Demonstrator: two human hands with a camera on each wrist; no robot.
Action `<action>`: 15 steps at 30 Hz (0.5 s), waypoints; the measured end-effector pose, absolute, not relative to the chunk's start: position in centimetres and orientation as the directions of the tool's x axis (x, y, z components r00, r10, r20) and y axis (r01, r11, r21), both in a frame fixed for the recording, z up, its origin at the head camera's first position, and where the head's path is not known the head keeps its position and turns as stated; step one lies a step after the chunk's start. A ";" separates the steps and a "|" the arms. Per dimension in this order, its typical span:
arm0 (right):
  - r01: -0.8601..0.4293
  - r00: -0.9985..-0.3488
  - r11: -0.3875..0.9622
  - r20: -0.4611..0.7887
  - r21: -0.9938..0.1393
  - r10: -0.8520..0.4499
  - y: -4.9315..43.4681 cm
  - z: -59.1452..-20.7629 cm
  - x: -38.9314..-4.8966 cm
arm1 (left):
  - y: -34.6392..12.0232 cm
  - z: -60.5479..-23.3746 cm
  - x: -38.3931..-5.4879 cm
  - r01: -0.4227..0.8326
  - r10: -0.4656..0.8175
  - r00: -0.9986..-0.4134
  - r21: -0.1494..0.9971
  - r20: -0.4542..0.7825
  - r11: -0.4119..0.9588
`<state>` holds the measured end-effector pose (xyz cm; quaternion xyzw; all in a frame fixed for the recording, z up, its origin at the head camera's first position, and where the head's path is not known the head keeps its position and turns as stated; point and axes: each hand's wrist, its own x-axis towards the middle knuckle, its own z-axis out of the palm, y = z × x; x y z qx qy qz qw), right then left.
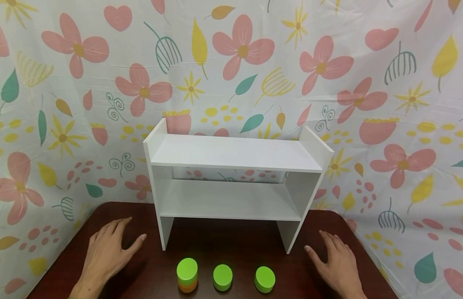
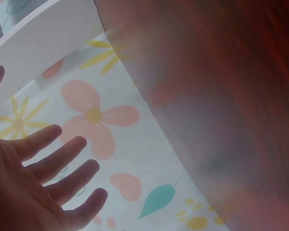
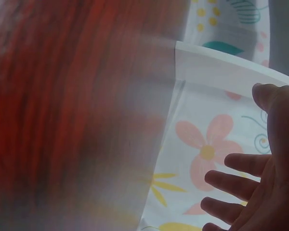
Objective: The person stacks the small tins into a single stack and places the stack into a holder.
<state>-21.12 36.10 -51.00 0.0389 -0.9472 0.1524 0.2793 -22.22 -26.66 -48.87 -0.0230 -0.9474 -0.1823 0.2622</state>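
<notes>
My left hand (image 1: 107,251) is over the left side of the dark table, fingers spread, holding nothing. On the right side my right hand (image 1: 336,265) lies likewise with its fingers loosely extended and nothing in it. Between them, near the front, stand an orange container with a green lid (image 1: 187,274), a green round lid or low jar (image 1: 222,277) in the middle, and a similar green one (image 1: 265,279) to the right. The wrist views show the left fingers (image 2: 70,166) and the right fingers (image 3: 233,185) apart from any object.
Behind the containers a white two-tier shelf (image 1: 231,199) stands on the dark red-brown table (image 1: 224,236). Both its boards are bare. A flower-printed cloth (image 1: 231,91) hangs behind and at both sides of the table.
</notes>
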 end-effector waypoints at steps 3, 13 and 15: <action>-0.168 -0.833 0.949 0.553 -0.266 0.007 36.0 -51.0 -21.1 | -26.6 -48.9 -22.2 0.139 -0.052 -0.863 0.335 0.503 0.932; -0.151 -0.862 0.937 0.506 -0.316 0.031 35.2 -50.6 -20.9 | -26.5 -48.7 -22.2 0.156 -0.041 -0.862 0.341 0.505 0.927; -0.149 -0.861 0.937 0.507 -0.315 0.033 35.2 -50.5 -20.9 | -26.4 -48.7 -22.2 0.159 -0.038 -0.863 0.342 0.504 0.926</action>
